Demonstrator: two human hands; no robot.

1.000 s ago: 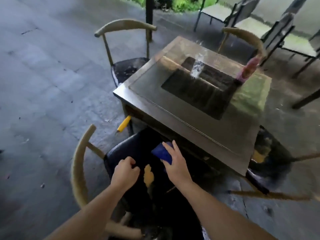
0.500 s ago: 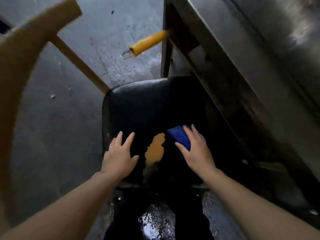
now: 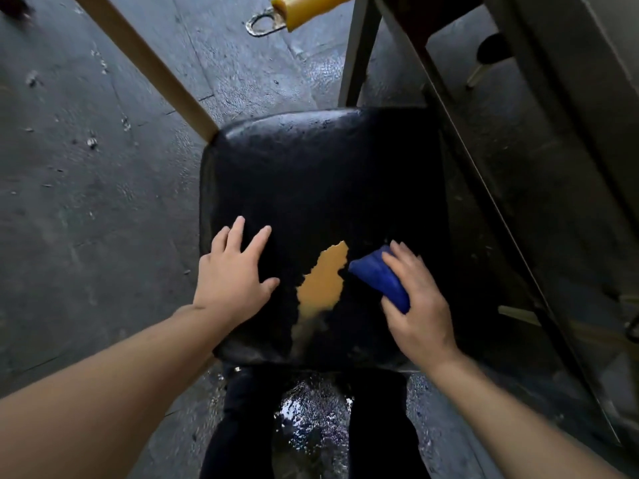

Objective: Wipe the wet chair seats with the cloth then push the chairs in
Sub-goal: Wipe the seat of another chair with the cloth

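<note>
A square black padded chair seat (image 3: 321,188) fills the middle of the frame, its glossy vinyl torn near the centre so that a ragged orange-tan patch of padding (image 3: 323,281) shows through. The left hand (image 3: 235,274) lies flat on the seat at centre left, fingers spread and holding nothing, close to the seat's left edge. The right hand (image 3: 420,305) sits at centre right, fingers and thumb curled around a bunched deep-blue cloth (image 3: 380,278); the cloth sticks out from the hand toward the upper left and presses on the seat just to the right of the torn patch, its tip about touching the patch's edge. The patch lies between the two hands, which are well apart.

A pale wooden strut of the chair back (image 3: 148,63) runs diagonally from the upper left of the frame down to the seat's back left corner. The dark metal table (image 3: 553,115) slants down the right side, overhanging the seat's right edge. At the top centre a yellow cylinder (image 3: 307,6) pokes out above the grey concrete floor (image 3: 86,202). At the bottom centre a shiny puddle (image 3: 311,420) lies on the floor between the person's dark trouser legs (image 3: 235,426).
</note>
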